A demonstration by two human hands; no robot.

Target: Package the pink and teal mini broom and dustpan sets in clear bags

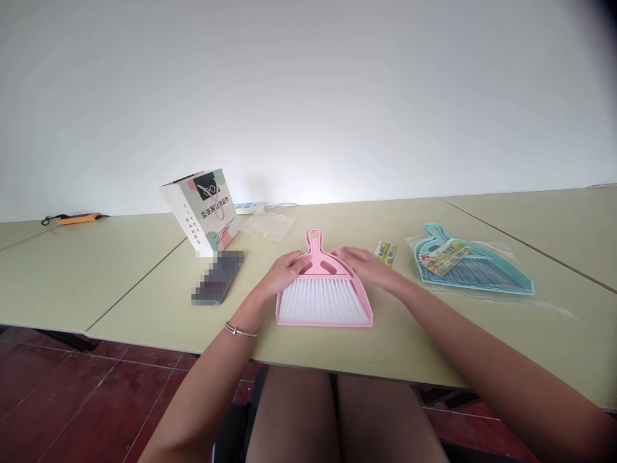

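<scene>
A pink dustpan [369, 314] lies on the table in front of me, its wide mouth toward me and its looped handle pointing away. Nested inside it is a pink hand brush [324, 302] with white bristles. My left hand [283, 273] holds the dustpan's upper left edge, thumb on top near the brush's body and fingers mostly hidden. On the opposite side, my right hand [364, 265] is closed at the upper right edge, its fingertips bent against the rim. A silver bracelet [240, 331] circles my left wrist.
To the right lies a teal dustpan and brush set [475, 263] in clear plastic, with a label card. Another label card [385, 253] sits behind my right hand. At left are a phone [224, 280], a paper bag [207, 212], a clear plastic wrapper [270, 225] and an orange object [80, 218].
</scene>
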